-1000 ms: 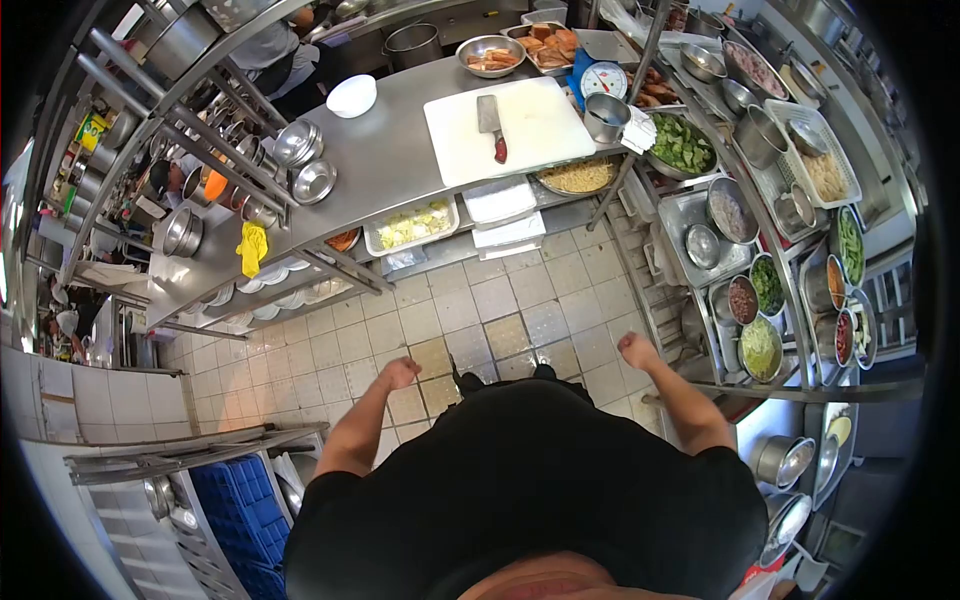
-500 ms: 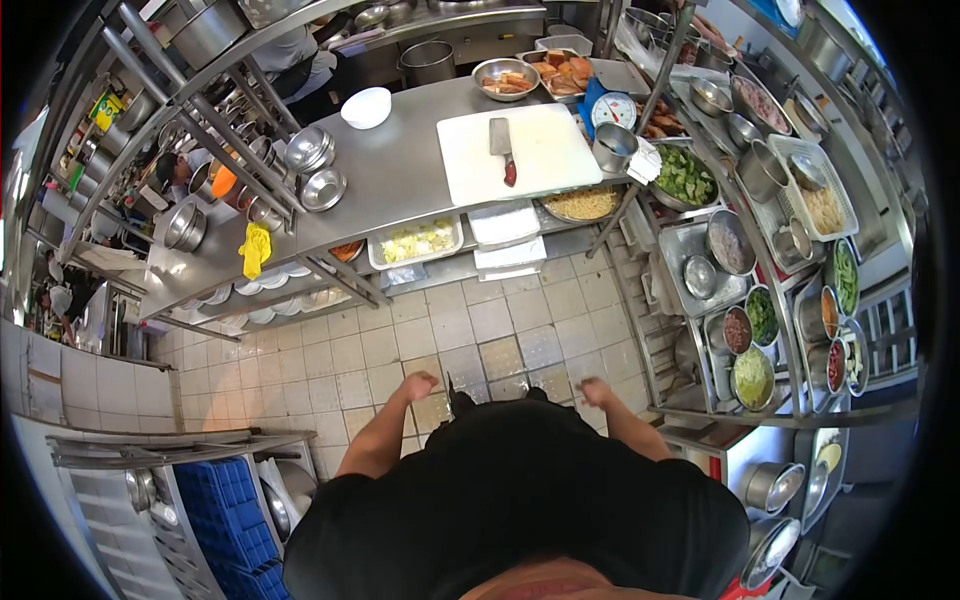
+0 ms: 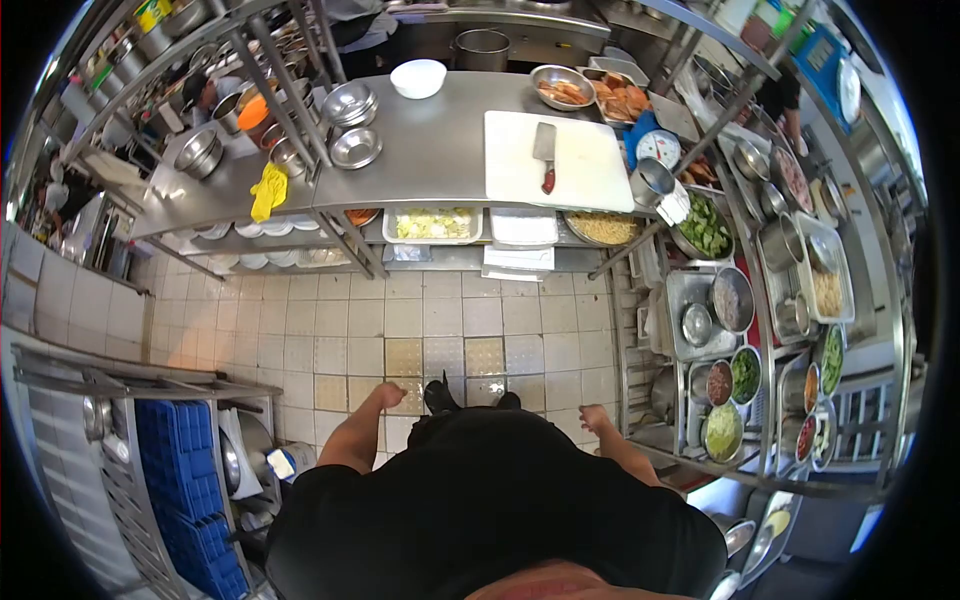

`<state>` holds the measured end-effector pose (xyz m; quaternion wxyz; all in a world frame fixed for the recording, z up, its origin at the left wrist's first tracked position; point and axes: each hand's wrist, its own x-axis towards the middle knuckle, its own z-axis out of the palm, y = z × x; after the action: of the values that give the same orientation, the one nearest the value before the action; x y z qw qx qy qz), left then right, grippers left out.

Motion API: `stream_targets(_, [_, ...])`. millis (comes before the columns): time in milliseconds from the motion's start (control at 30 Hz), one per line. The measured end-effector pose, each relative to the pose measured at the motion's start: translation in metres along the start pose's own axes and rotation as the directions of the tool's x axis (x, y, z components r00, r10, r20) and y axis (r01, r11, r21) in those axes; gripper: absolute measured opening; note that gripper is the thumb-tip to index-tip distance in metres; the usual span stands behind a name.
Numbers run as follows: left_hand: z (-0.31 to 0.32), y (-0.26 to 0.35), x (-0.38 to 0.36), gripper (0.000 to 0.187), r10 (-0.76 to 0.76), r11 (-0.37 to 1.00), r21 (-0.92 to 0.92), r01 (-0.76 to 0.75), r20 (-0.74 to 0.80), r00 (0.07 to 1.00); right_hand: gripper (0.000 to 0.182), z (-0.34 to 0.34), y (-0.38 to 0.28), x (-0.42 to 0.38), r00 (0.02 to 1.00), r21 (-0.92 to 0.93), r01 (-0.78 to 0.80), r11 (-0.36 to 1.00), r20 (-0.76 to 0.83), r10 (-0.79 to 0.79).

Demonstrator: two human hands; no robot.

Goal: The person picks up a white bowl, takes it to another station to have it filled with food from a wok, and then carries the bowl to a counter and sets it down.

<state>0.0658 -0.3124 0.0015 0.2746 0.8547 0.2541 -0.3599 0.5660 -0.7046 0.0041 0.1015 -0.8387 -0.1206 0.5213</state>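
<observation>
My left hand point(image 3: 393, 394) hangs over the tiled floor, its fingers loosely curled with nothing seen in them. My right hand point(image 3: 594, 417) is also held low, apart from everything, its fingers loosely curled and likewise seeming to hold nothing. Both hands are small in view. Ahead, out of reach of both, a steel worktable point(image 3: 430, 150) carries a white cutting board point(image 3: 590, 165). A cleaver point(image 3: 545, 150) with a red handle lies on that board. Beside it stand a blue dial scale point(image 3: 657, 147), a steel pot point(image 3: 652, 182) and a bowl of cooked meat point(image 3: 562, 88).
A white bowl point(image 3: 418, 78), steel bowls point(image 3: 355, 148) and a yellow cloth point(image 3: 269, 192) are on the table. At right, a rack holds chopped greens point(image 3: 705, 228) and several food tubs point(image 3: 722, 432). Blue crates point(image 3: 185, 460) fill the left rear shelf. A co-worker point(image 3: 360, 35) stands beyond the table.
The camera view has shifted, so the table and rack appear farther right. Both my hands still hang low at my sides, with only slight movement.
</observation>
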Motion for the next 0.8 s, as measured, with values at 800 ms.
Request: stream_targets(800, [-0.021, -0.126, -0.08, 0.067, -0.596, 0.674, -0.63, 0.386, -0.153, 0.788, 0.047, 0.029, -0.244, -0.03, 0.918, -0.376, 0.289, 0.88, -0.153, -0.366])
